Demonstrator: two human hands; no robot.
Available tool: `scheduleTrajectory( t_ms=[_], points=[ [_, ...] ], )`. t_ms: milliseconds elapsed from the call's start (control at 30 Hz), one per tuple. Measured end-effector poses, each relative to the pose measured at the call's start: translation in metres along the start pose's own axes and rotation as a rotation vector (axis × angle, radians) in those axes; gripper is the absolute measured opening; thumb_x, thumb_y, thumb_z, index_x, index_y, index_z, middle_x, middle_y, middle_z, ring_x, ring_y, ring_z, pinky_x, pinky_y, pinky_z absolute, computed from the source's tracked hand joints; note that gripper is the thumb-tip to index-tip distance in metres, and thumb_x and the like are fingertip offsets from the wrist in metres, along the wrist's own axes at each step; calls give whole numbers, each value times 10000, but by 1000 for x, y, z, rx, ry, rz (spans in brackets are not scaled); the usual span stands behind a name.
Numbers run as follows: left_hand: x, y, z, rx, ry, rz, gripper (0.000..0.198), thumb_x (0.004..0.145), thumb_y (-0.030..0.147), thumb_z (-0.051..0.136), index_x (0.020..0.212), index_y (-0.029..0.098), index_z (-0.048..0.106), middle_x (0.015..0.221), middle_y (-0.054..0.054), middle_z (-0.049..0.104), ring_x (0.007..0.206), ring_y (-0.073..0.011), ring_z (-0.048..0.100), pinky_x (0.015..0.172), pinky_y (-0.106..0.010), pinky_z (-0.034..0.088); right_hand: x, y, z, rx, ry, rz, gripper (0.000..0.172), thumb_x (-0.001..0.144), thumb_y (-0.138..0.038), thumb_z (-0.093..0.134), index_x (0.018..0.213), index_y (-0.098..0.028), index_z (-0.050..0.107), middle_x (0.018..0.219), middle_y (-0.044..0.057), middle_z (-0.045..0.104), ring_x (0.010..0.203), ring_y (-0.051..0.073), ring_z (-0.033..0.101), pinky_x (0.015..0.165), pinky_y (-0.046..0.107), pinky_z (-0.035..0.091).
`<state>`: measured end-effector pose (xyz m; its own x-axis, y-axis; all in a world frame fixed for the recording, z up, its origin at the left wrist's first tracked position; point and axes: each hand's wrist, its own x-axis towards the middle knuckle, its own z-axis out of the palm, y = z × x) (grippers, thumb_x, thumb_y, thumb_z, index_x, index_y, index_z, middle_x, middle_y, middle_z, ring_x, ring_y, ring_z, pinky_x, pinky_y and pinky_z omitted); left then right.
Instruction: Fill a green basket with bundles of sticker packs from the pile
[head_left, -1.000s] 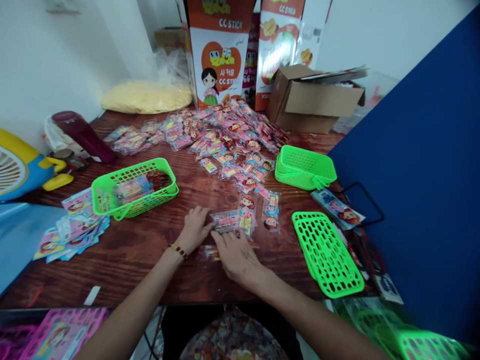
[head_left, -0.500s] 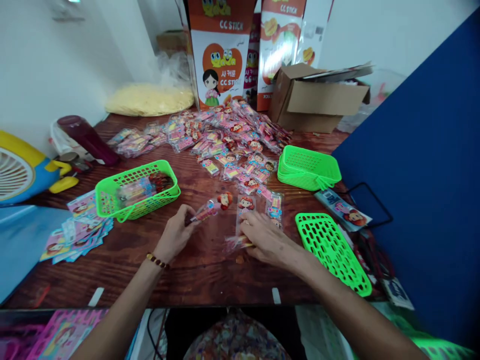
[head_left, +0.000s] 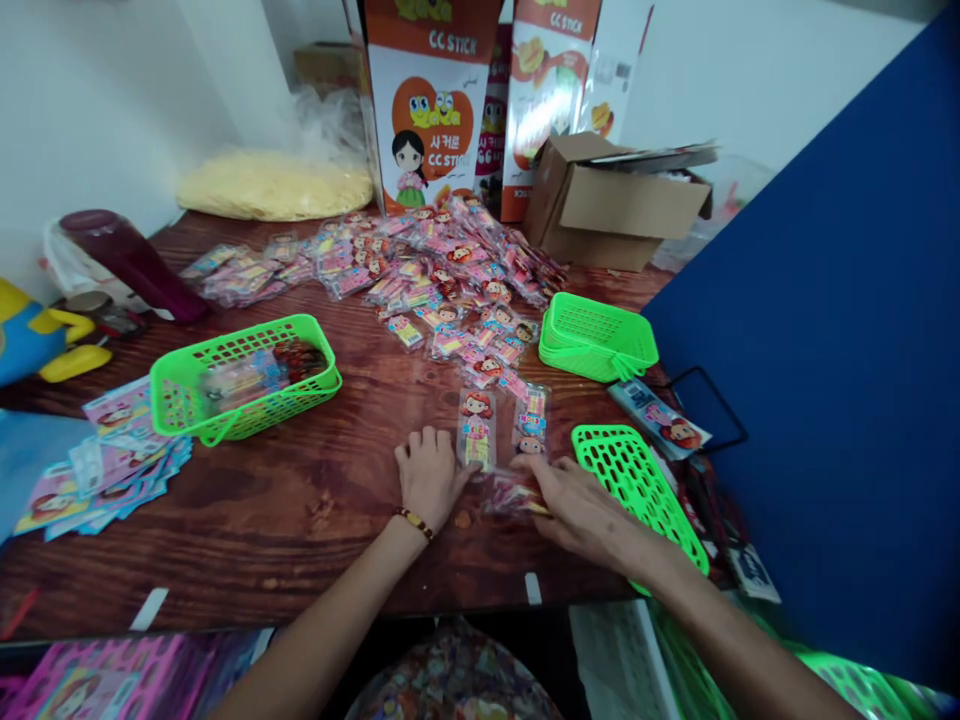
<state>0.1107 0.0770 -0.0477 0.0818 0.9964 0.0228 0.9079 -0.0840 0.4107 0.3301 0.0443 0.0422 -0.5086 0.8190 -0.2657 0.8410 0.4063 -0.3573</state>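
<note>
My left hand (head_left: 431, 475) rests low over the table with its fingers apart and nothing visible in them; its thumb reaches the lower end of a flat candy packet (head_left: 477, 425) with a red-haired cartoon girl on it. My right hand (head_left: 581, 505) is closed on a small stack of clear-wrapped packets (head_left: 511, 494), held edge-on just in front of the flat ones. Another packet (head_left: 531, 420) lies beside the first, close to the right fingertips. Beyond them spreads a large heap of similar packets (head_left: 450, 260).
A green basket (head_left: 244, 425) holding packets stands at left, beside printed cards (head_left: 112, 465). Stacked green baskets (head_left: 600, 335) and green lattice pieces (head_left: 637, 490) are at right. Behind stand an opened carton (head_left: 615, 210), tall printed boxes (head_left: 424, 110) and a purple bottle (head_left: 135, 265). A blue panel (head_left: 840, 330) borders the right.
My left hand has moved right and no longer holds the packet it had. My right hand has shifted slightly right with its stack, uncovering the flat packet. The view has turned a little.
</note>
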Motion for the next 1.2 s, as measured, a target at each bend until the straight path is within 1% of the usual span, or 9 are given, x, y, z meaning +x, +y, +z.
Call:
scheduleTrajectory(
  t_ms=[67,300,400,500,600,700,900,1000,1200],
  points=[
    [2,2,3,23,-41,29,284,892,387,558,1078,172,562,1121,-146,552,1070,-330,448,881,-484,345,5,4,-3,-13,-15,-52,652,760,-117,542,1390,-146,375,1127,117,627,1096,253,538,954,386,336],
    [9,-32,-7,-143,-191,231,225,863,179,517,1068,256,569,1062,-53,612,1022,-254,499,858,-402,349,69,-6,2,-162,-124,-317,258,791,-188,586,1042,-144,626,1151,137,611,1038,267,572,903,418,403],
    [15,-40,-10,-237,-221,265,203,830,115,476,973,233,559,966,-32,641,971,-224,547,876,-396,373,98,-10,7,-251,-111,-330,271,796,-257,618,1037,-136,639,1252,167,564,1161,316,519,978,498,364],
    [21,-45,-14,-338,-278,320,152,857,153,458,950,223,556,886,-7,667,856,-181,602,820,-337,441,105,-13,10,-274,-128,-291,269,807,-286,624,1022,-123,619,1140,156,622,1072,294,582,1001,513,343],
    [34,-47,-21,-423,-295,384,166,923,261,434,1005,215,571,889,-10,694,806,-164,634,737,-281,489,87,-15,11,-174,-52,-217,328,813,-290,631,1086,-122,558,1049,130,653,959,268,629,961,466,378],
    [58,-37,-19,-413,-166,426,263,965,315,382,1088,202,585,1017,-64,688,930,-198,625,831,-332,496,58,-9,14,124,30,-31,451,775,-289,650,1184,-164,506,1041,97,665,919,258,634,812,366,441],
    [96,27,23,-214,-202,727,407,860,172,547,1257,248,588,1353,-83,573,1340,-280,383,1125,-479,264,19,40,24,922,372,412,376,651,-284,665,1013,-193,614,861,2,668,743,176,582,663,271,441],
    [81,45,39,-29,-223,817,345,884,187,544,1215,245,621,1336,-95,586,1340,-307,389,1143,-551,188,13,62,22,1111,492,549,359,577,-320,712,895,-176,626,771,-9,642,653,153,544,626,273,440],
    [-1,39,35,-40,-135,586,397,909,269,576,1301,233,528,1351,-109,579,1260,-292,469,1058,-541,288,43,67,23,1167,466,543,383,559,-360,729,872,-162,631,763,9,662,656,166,565,631,286,449]
  ],
)
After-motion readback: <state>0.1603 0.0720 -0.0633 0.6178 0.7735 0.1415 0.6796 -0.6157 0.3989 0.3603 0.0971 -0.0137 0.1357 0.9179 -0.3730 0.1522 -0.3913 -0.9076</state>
